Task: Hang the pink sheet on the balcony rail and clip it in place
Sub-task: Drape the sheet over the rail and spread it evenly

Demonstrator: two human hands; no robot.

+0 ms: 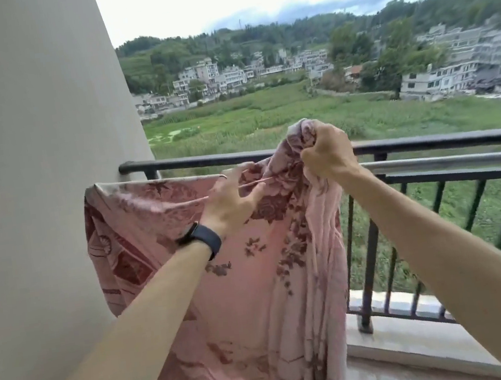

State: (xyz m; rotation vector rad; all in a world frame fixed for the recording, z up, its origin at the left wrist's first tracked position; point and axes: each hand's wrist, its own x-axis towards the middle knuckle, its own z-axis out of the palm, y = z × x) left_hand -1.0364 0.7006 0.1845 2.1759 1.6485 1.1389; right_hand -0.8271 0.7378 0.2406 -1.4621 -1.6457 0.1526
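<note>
Right hand (pixel 327 155) raised gripping bunched pink sheet (pixel 239 286), left hand (pixel 231 201) spreading it

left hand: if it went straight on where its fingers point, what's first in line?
The left hand points up and right, fingertips at the pink sheet. First in line is the bunched part of that sheet, gripped by the right hand. The balcony rail probably comes after; depth is unclear.
</note>
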